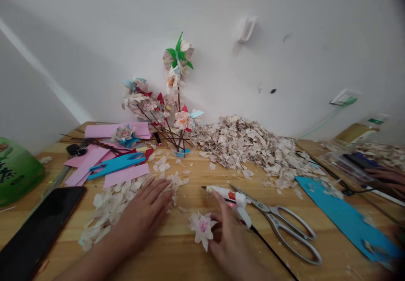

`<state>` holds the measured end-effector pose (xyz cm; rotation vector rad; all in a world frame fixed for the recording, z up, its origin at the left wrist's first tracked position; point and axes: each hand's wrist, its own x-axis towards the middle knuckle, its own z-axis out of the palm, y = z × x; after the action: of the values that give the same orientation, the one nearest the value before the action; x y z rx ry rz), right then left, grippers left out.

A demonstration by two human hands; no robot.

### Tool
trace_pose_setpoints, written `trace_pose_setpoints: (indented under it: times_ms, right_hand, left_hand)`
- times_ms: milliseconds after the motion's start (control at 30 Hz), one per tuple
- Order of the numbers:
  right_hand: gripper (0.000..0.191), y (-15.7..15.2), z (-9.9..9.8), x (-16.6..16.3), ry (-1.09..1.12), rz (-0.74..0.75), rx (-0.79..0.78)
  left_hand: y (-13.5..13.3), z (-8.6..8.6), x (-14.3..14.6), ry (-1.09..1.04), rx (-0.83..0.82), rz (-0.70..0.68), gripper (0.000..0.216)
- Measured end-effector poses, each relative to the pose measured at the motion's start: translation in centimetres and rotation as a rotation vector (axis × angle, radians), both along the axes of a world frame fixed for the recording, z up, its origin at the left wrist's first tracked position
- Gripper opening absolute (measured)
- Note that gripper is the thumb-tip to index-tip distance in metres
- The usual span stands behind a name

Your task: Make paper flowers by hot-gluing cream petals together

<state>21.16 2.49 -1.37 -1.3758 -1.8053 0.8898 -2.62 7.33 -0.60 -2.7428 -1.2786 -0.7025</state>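
Note:
My left hand (142, 208) rests palm down with fingers stretched out over a heap of pale petals (109, 207). No object shows in its grasp. Between the thumb and fingers of my right hand (228, 236) is a small white flower (202, 227) with a pink centre. The index finger of that hand points up towards a white and orange glue gun (228, 194), whose small light glows red and whose black cord trails to the lower right. Silver scissors (275, 220) lie beside the glue gun, handles to the right.
Stemmed petal flowers (183, 120) stand at the back. A big petal heap (243, 141) lies against the wall. Pink paper (126, 175), blue cut paper (118, 164) and a phone (44, 230) are left. A blue sheet (344, 213) and another person's hand (390, 179) are right.

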Motion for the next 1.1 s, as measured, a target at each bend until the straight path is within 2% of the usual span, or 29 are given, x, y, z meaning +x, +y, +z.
trace_pose_setpoints:
  times_ms: [100, 267, 500, 800, 967, 1100]
  right_hand:
    - [0.091, 0.0, -0.6, -0.5, -0.09, 0.116, -0.011]
    - [0.092, -0.3, -1.6, -1.2, -0.127, 0.182, 0.023]
    - [0.085, -0.3, -0.8, -1.2, -0.018, 0.229, -0.05]
    - [0.073, -0.2, -0.2, -0.1, 0.083, 0.214, -0.093]
    - [0.076, -0.1, 0.9, 0.6, 0.078, 0.196, -0.111]
    - [0.059, 0.1, 1.4, 0.2, 0.153, 0.121, -0.04]
  left_hand:
    - [-0.6, -0.4, -0.4, -0.119, 0.067, 0.065, 0.032]
    - [-1.5, -0.8, -0.3, -0.333, 0.006, 0.15, 0.032]
    - [-1.6, 0.3, -0.7, -0.594, 0.023, 0.293, 0.026]
    - [-2.0, 0.0, -0.4, -0.618, 0.047, 0.223, 0.028]
    - [-1.5, -0.1, -0.6, -0.617, 0.103, 0.257, 0.026]
    - [-1.1, -0.2, -0.9, -0.692, 0.062, 0.295, 0.022]
